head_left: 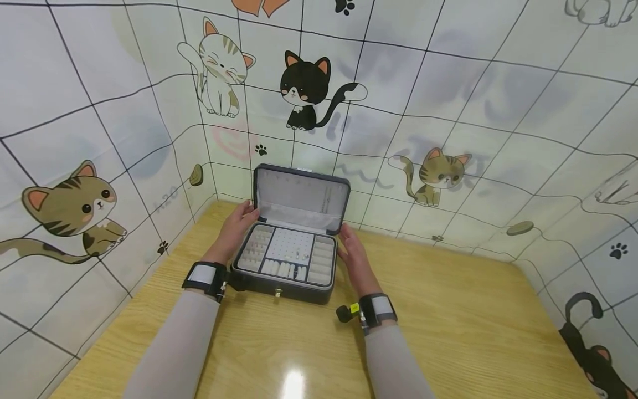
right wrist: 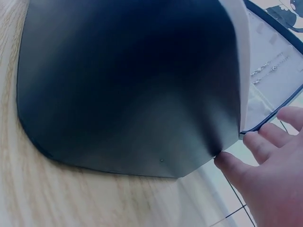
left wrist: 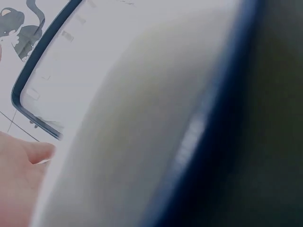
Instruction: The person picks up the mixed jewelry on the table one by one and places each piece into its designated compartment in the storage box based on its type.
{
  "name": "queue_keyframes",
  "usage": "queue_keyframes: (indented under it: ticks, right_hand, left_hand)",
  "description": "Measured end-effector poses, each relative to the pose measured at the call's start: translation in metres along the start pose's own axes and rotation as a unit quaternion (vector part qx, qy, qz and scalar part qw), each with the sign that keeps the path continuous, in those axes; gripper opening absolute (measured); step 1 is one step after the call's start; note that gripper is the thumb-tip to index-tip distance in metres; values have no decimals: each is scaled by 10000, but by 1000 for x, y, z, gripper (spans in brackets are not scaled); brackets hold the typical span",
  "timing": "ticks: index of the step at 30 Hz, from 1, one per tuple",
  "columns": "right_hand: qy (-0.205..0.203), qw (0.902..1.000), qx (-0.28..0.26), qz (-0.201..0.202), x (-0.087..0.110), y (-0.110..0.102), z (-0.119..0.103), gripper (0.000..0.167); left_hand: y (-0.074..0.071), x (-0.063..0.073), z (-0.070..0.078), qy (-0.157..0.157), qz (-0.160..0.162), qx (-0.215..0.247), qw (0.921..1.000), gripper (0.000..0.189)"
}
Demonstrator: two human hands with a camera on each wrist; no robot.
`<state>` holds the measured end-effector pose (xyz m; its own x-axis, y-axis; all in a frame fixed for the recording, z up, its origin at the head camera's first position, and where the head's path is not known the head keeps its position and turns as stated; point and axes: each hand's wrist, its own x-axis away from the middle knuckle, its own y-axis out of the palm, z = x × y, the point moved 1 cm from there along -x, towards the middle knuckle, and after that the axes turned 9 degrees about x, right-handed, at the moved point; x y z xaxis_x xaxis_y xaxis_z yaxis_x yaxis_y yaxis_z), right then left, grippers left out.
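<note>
A dark jewelry box (head_left: 281, 287) sits on the wooden table with its lid (head_left: 302, 198) raised. Inside are ring rolls, small compartments and a dotted earring panel (head_left: 291, 244) bearing a few small pieces. Thin chains (right wrist: 271, 70) hang in the lid, seen in the right wrist view. At the box's back left corner is my left hand (head_left: 235, 231), beside the hinge side, fingers extended. My right hand (head_left: 356, 259) lies along the back right corner, its thumb touching the box's side in the right wrist view. Box and lid fill much of the left wrist view, blurred.
The wooden table (head_left: 448, 310) extends to the right and in front of the box. Behind and at both sides stands a white cloth wall (head_left: 389, 83) with grid lines and printed cats. Each wrist wears a strapped camera band (head_left: 377, 311).
</note>
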<state>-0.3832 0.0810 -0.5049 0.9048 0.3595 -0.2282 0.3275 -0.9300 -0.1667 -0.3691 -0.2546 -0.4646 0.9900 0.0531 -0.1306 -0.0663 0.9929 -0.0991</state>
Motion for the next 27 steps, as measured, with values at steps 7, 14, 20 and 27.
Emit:
queue_keyframes:
  ticks: [7,14,20,27]
  right_hand:
    - [41,10000,-49,30,-1,-1,-2,64]
    - [219,9997,-130,31,-3,-3,-10,61]
    - [564,9981,-245,97,-4,-5,-19,63]
    - [584,9982,-108,-55,-3,-6,-27,68]
  left_hand:
    - [0,0,5,-17,88,-582,9983,87]
    - [1,3,14,-16,135,-1121,9936,90]
    - [-2,7,25,27,28,-1487,9889,82]
    - [-12,10,33,36,-282,-1563,9873,75]
